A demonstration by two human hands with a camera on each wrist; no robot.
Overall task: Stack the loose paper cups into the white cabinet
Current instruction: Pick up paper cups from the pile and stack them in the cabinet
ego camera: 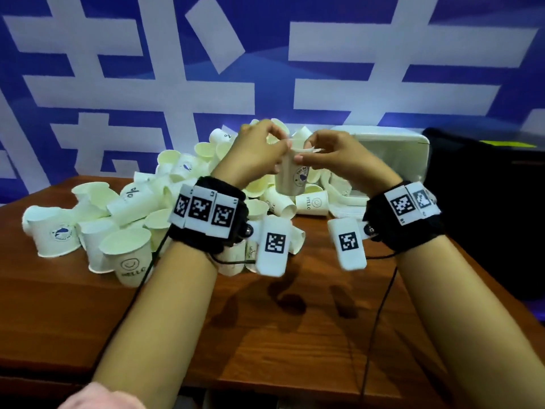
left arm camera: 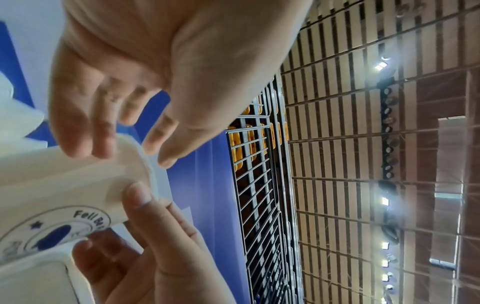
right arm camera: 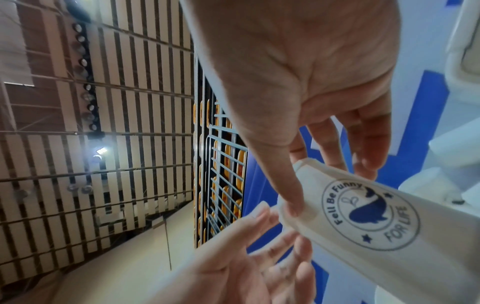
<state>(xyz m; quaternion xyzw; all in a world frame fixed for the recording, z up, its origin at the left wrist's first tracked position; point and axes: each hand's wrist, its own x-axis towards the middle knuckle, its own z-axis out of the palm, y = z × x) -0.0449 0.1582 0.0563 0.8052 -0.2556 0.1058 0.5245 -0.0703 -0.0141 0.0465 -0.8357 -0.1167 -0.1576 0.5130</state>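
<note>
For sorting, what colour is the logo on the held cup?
Dark blue logo on white held cup; right wrist view.

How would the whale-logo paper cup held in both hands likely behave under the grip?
The whale-logo cup looks thin-walled, so probably light and easily crushed. Left hand and right hand pinch near its rim, suggesting little force suffices. Its tapered round shape would likely roll if dropped.

Both forearms reach forward side by side, each wrist wrapped in a black band carrying square black-and-white markers. The left hand (ego camera: 256,152) and the right hand (ego camera: 336,156) meet at chest height, wrists bent so the knuckles face the wearer. The left fingers (left arm camera: 78,131) curl downward with the thumb opposite them, pinching. The right thumb (right arm camera: 291,197) presses down while the right fingers (right arm camera: 369,148) curl behind.
</note>
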